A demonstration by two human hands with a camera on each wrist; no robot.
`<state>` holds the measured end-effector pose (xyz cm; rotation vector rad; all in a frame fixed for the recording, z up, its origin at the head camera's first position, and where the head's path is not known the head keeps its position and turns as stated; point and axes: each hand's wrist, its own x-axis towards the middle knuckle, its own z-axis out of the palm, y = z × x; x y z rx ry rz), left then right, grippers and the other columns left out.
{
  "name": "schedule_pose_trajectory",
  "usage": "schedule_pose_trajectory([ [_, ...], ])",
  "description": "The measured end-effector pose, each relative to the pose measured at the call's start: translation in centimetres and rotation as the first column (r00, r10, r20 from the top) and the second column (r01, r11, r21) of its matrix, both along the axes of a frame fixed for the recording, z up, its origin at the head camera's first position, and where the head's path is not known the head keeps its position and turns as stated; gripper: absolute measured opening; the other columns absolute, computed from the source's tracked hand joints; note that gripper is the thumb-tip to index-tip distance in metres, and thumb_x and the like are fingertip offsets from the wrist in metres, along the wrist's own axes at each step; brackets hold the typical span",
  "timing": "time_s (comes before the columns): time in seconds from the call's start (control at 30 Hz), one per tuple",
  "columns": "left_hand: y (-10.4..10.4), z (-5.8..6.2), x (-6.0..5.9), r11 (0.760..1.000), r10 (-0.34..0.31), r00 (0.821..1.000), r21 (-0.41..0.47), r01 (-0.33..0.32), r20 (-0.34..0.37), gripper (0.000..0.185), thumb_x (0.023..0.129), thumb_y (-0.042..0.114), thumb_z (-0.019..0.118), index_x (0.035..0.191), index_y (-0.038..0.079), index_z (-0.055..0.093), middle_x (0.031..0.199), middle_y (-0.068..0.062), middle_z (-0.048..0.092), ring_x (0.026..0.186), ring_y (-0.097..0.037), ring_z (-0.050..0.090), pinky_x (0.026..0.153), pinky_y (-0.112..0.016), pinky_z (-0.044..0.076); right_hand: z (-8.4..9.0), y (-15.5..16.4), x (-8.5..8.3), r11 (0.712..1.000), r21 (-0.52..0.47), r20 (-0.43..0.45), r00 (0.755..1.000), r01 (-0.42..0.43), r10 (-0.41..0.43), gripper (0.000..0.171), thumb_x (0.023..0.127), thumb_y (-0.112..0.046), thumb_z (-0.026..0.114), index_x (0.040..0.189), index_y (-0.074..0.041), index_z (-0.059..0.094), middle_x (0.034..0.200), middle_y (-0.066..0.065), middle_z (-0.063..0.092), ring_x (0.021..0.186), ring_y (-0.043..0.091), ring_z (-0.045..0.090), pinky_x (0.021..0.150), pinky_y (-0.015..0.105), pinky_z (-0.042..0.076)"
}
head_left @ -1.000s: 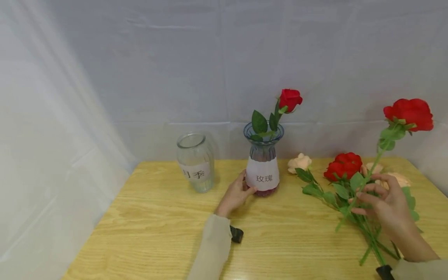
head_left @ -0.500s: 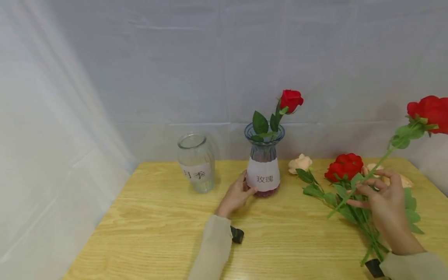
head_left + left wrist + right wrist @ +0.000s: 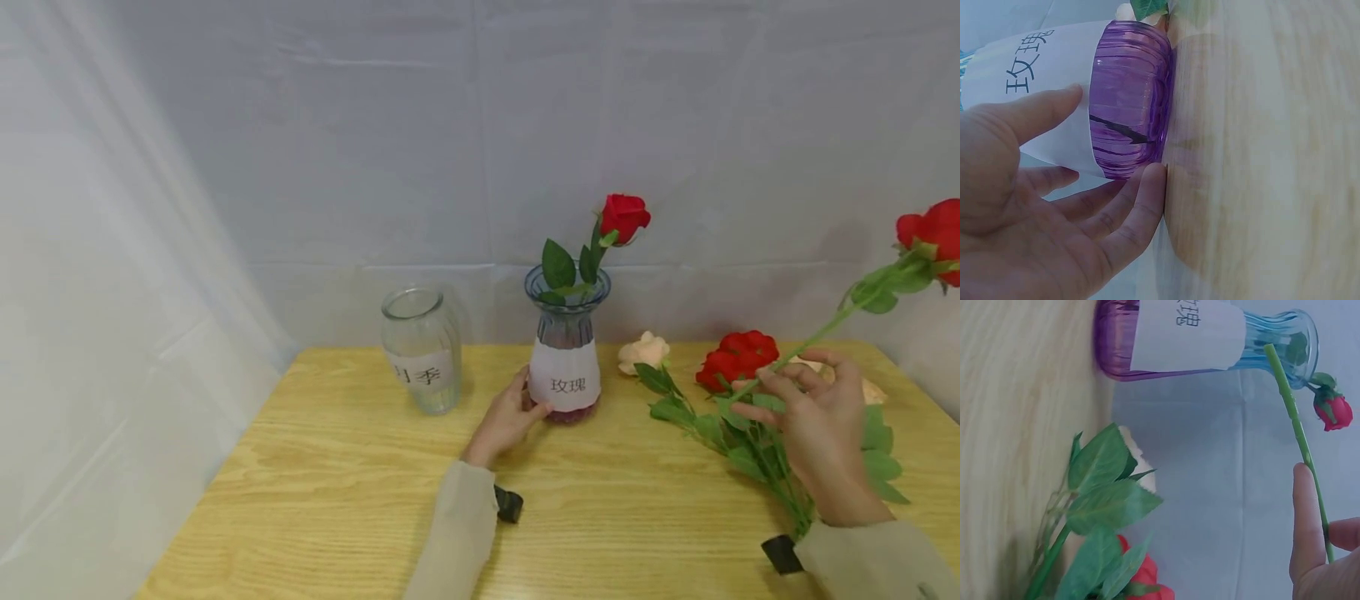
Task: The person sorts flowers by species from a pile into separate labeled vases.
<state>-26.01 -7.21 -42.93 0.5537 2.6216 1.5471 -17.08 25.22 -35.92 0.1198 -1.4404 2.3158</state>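
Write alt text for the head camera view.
A person's right hand pinches a red flower by its stem above flowers lying on a wooden table. The left hand grips a labelled vase holding one red rose; a clear labelled jar-like vase stands to its left.

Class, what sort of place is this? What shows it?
Probably a staged tabletop setup: a plain pale sheet backs a wood-grained table, where a clear vase and a purple-blue vase bear labels.
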Motion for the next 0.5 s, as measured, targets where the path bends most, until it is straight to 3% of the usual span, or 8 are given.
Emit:
schedule_pose_trajectory([
  [0.27, 0.0, 0.0, 0.0, 1.000, 0.009, 1.000, -0.002, -0.009, 0.016, 0.072, 0.099, 0.012, 0.067, 0.154, -0.011, 0.027, 0.143, -0.031, 0.050, 0.119, -0.040, 0.059, 0.100, -0.051, 0.047, 1.2, -2.0, -1.2, 0.991, -0.092, -0.017, 0.995, 0.100, -0.102, 0.041, 0.094, 0.015, 0.059, 0.113, -0.009, 0.033, 0.084, 0.006, 0.049, 0.077, 0.020, 0.061, 0.057, 0.040, 0.060],
  [0.5, 0.0, 0.0, 0.0, 1.000, 0.007, 1.000, -0.005, -0.007, 0.011, 0.072, 0.099, 0.012, 0.067, 0.154, -0.011, 0.027, 0.144, -0.031, 0.049, 0.119, -0.040, 0.059, 0.100, -0.051, 0.047, 2.4, -3.0, -2.2, 0.965, -0.229, -0.060, 0.988, 0.128, -0.145, 0.044, 0.091, 0.021, 0.059, 0.115, -0.005, 0.032, 0.087, 0.011, 0.045, 0.067, 0.029, 0.068, 0.053, 0.039, 0.059],
])
